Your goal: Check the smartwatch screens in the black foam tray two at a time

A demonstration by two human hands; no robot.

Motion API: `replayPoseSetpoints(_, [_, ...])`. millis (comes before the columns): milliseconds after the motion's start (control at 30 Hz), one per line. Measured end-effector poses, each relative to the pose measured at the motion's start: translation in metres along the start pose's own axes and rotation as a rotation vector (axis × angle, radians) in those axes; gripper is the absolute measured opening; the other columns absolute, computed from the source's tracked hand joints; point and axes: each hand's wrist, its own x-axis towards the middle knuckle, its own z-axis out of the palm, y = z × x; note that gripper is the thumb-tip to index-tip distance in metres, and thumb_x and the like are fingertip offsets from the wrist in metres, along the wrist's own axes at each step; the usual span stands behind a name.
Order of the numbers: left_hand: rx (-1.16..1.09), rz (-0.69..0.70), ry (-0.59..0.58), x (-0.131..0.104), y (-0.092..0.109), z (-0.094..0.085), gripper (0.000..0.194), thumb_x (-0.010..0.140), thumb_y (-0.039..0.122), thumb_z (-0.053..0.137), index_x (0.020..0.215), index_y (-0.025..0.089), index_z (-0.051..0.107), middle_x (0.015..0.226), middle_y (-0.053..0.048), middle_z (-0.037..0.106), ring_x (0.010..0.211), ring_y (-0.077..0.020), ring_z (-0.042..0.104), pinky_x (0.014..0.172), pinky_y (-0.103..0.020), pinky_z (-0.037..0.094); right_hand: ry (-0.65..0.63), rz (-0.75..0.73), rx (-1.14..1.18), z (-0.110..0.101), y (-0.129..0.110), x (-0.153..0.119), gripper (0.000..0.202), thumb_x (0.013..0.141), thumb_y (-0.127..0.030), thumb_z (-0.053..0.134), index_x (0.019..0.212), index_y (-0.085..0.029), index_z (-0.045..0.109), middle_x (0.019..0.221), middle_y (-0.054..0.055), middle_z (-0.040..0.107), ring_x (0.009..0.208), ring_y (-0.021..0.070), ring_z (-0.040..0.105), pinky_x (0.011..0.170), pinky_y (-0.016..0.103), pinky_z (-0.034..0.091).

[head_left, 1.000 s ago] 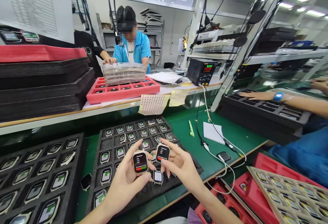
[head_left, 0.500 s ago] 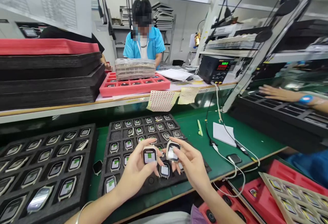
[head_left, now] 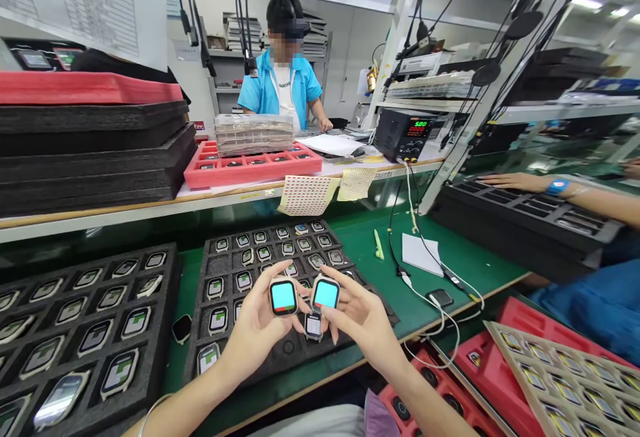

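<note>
My left hand (head_left: 260, 320) is closed around a watch (head_left: 283, 297) whose screen shows cyan with a red and green strip at the bottom. Beside it, my right hand (head_left: 363, 314) grips a second watch (head_left: 325, 293) with a similar cyan screen, its thumb at the lower edge. Both watches are raised over a black foam tray (head_left: 216, 265) of watches in compartments. Just below the two held watches, another watch (head_left: 313, 326) has a pale screen. Part of the tray is hidden by my hands.
At left lies another foam tray (head_left: 173, 270) of watches, with a dark watch (head_left: 181, 328) between the trays. Cables, a white pad (head_left: 421, 254) and a green pen (head_left: 379, 244) are to the right. A person (head_left: 287, 87) stands opposite; another person's arm (head_left: 600, 198) rests over black trays.
Both held watches have changed from white and green screens to cyan ones. The view has shifted slightly. The person opposite has raised their head, and one of their hands now shows on the bench.
</note>
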Motion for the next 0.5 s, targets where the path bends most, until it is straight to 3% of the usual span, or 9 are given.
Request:
replayPoseSetpoints(133, [-0.001, -0.001, 0.002, -0.002, 0.002, 0.002, 0.064, 0.079, 0.017, 0.068, 0.136, 0.023, 0.038, 0.104, -0.009, 0.059, 0.088, -0.0211, 0.061, 0.067, -0.029, 0.056, -0.006, 0.028, -0.029, 0.001, 0.002, -0.003, 0.065, 0.080, -0.025, 0.074, 0.137, -0.019, 0.044, 0.087, 0.007, 0.067, 0.064, 0.0167, 0.064, 0.044, 0.021, 0.051])
replayPoseSetpoints(267, [0.041, -0.020, 0.024, -0.005, 0.003, 0.002, 0.053, 0.086, 0.019, 0.062, 0.134, 0.022, 0.039, 0.099, -0.007, 0.058, 0.080, -0.0172, 0.061, 0.063, -0.026, 0.055, -0.181, 0.054, -0.166, -0.001, 0.014, 0.001, 0.067, 0.084, -0.021, 0.069, 0.141, -0.023, 0.035, 0.097, 0.007, 0.066, 0.069, 0.0143, 0.065, 0.051, 0.020, 0.055])
replayPoseSetpoints(367, [0.021, -0.073, 0.001, -0.016, 0.001, -0.005, 0.057, 0.083, 0.016, 0.066, 0.133, 0.024, 0.039, 0.102, -0.005, 0.056, 0.079, -0.0146, 0.061, 0.068, -0.027, 0.055, -0.352, 0.050, -0.346, 0.001, 0.042, 0.013, 0.059, 0.087, -0.027, 0.063, 0.138, -0.020, 0.035, 0.102, 0.009, 0.064, 0.066, 0.0143, 0.066, 0.052, 0.023, 0.057])
replayPoseSetpoints(500, [0.009, -0.194, 0.047, -0.041, -0.011, -0.024, 0.075, 0.077, 0.010, 0.071, 0.137, 0.029, 0.031, 0.112, -0.004, 0.051, 0.091, -0.0162, 0.060, 0.080, -0.030, 0.054, -0.426, 0.039, -0.514, 0.018, 0.088, 0.032, 0.049, 0.085, -0.025, 0.062, 0.130, -0.017, 0.044, 0.108, 0.010, 0.060, 0.060, 0.0109, 0.063, 0.051, 0.021, 0.054])
